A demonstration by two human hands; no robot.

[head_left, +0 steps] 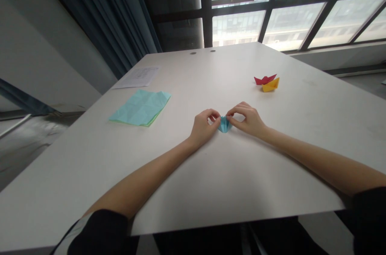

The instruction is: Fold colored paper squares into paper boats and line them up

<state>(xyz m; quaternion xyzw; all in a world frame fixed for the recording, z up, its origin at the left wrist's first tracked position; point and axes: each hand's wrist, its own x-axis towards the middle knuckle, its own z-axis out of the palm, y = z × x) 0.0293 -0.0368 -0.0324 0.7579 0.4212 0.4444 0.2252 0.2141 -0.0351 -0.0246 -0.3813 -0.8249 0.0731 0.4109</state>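
Note:
Between my two hands is a small folded piece of light blue paper (224, 125), with creases running down its middle. My left hand (205, 125) pinches its left upper corner between thumb and forefinger. On the other side, my right hand (245, 119) grips the right upper corner the same way. The paper is held at or just above the white table; I cannot tell whether it touches. Parts of both its ends are hidden by my fingertips.
To the left lies a stack of creased light blue and green paper sheets (141, 107). Behind it is a printed white sheet (138, 77). A red paper boat (264, 80) and a yellow paper boat (271, 85) stand at the right on the white table (193, 182).

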